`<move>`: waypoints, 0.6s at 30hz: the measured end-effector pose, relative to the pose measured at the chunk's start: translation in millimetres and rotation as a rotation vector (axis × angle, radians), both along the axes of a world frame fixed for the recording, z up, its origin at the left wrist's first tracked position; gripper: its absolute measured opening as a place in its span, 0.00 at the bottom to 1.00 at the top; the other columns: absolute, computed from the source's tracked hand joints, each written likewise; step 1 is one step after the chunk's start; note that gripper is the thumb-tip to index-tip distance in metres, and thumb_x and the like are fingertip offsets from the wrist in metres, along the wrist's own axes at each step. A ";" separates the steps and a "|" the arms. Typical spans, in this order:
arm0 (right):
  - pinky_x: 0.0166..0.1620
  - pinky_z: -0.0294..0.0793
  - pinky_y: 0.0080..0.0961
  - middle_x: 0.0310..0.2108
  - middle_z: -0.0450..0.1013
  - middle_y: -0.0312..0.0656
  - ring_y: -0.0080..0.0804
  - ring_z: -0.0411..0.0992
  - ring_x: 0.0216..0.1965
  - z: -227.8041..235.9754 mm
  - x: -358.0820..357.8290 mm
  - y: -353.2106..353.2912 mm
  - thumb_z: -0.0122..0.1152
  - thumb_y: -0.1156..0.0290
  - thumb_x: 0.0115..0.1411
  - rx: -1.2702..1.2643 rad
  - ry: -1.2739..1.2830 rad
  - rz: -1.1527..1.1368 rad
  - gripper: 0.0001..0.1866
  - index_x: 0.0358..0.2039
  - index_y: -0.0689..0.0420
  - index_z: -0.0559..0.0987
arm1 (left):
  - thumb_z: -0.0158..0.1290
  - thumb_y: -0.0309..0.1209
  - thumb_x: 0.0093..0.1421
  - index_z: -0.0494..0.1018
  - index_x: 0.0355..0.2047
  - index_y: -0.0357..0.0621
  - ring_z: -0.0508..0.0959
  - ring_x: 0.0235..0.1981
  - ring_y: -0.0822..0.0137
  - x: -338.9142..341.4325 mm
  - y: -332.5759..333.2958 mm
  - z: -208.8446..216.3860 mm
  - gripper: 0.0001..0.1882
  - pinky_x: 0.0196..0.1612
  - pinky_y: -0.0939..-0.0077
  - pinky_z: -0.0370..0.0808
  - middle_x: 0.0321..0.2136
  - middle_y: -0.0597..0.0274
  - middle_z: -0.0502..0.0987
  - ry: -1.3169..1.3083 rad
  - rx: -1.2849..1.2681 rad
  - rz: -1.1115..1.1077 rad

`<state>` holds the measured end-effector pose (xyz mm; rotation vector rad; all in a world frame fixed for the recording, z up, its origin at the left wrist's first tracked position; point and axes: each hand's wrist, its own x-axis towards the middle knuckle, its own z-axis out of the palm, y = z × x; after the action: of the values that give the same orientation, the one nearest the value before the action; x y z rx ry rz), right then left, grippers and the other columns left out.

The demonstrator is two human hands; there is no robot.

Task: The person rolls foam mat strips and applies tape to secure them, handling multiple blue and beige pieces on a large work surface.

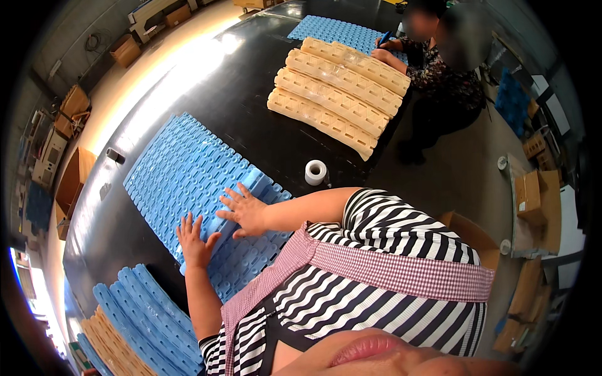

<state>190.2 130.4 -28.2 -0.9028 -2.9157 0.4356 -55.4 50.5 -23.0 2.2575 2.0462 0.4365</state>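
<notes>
A wide mat of light blue plastic link modules (182,169) lies on the black table (251,94) in front of me. My left hand (194,241) rests flat on its near edge with fingers spread. My right hand (244,210) presses flat on the mat a little farther in, fingers apart. Neither hand holds anything.
A white tape roll (315,172) stands right of the mat. Beige link strips (338,94) lie farther back, beyond them another blue mat (338,30) where a second person (439,69) works. Stacked blue and beige strips (138,326) sit at my lower left. Cardboard boxes (533,200) stand right.
</notes>
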 end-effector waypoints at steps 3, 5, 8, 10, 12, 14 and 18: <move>0.73 0.29 0.65 0.76 0.47 0.53 0.59 0.37 0.77 6.5 -11.8 13.5 0.55 0.35 0.62 -0.002 -0.057 -0.018 0.45 0.74 0.43 0.59 | 0.64 0.37 0.57 0.76 0.56 0.45 0.73 0.58 0.48 11.0 -6.5 -16.0 0.26 0.61 0.54 0.68 0.60 0.50 0.73 -0.042 0.142 0.010; 0.72 0.32 0.66 0.76 0.47 0.53 0.60 0.38 0.76 13.1 -20.2 23.7 0.55 0.34 0.62 -0.019 -0.111 -0.017 0.45 0.73 0.43 0.60 | 0.63 0.34 0.56 0.75 0.55 0.44 0.74 0.56 0.50 24.9 -19.4 -41.7 0.26 0.58 0.55 0.70 0.59 0.51 0.73 -0.002 0.162 0.067; 0.72 0.36 0.66 0.76 0.45 0.53 0.60 0.40 0.76 17.5 -34.2 38.3 0.53 0.30 0.60 -0.033 -0.189 -0.013 0.48 0.74 0.45 0.59 | 0.62 0.35 0.56 0.64 0.65 0.38 0.66 0.65 0.48 56.9 -31.9 -32.1 0.37 0.70 0.48 0.55 0.62 0.48 0.68 0.091 0.206 0.127; 0.73 0.39 0.62 0.76 0.47 0.52 0.57 0.43 0.76 13.9 -41.7 49.4 0.53 0.30 0.60 -0.023 -0.164 -0.004 0.49 0.74 0.45 0.58 | 0.61 0.38 0.57 0.61 0.67 0.39 0.64 0.67 0.49 54.6 -25.3 -31.9 0.40 0.72 0.47 0.51 0.63 0.48 0.67 0.110 0.175 0.164; 0.73 0.44 0.56 0.74 0.52 0.52 0.53 0.48 0.75 -5.6 -42.9 65.7 0.58 0.34 0.60 0.023 0.022 0.015 0.48 0.73 0.47 0.60 | 0.60 0.42 0.59 0.60 0.68 0.40 0.64 0.66 0.50 48.9 -11.4 -29.9 0.40 0.71 0.48 0.51 0.63 0.49 0.67 0.102 0.135 0.173; 0.73 0.48 0.50 0.71 0.58 0.50 0.48 0.53 0.73 -10.1 -43.2 74.8 0.66 0.44 0.58 0.051 0.257 0.094 0.44 0.70 0.49 0.63 | 0.59 0.46 0.61 0.63 0.66 0.40 0.66 0.65 0.51 38.0 0.0 -25.1 0.38 0.69 0.49 0.54 0.61 0.49 0.69 0.108 0.105 0.191; 0.73 0.49 0.50 0.66 0.64 0.47 0.44 0.59 0.69 -17.4 -33.5 54.7 0.71 0.62 0.55 0.152 0.357 0.158 0.37 0.65 0.52 0.68 | 0.54 0.49 0.65 0.69 0.62 0.41 0.71 0.59 0.51 19.8 24.2 -13.9 0.32 0.64 0.52 0.60 0.57 0.49 0.74 0.042 0.026 0.220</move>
<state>156.8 185.1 -45.6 -0.5155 -2.6543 0.3368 -35.6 74.6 -36.9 2.0797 2.3341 0.4349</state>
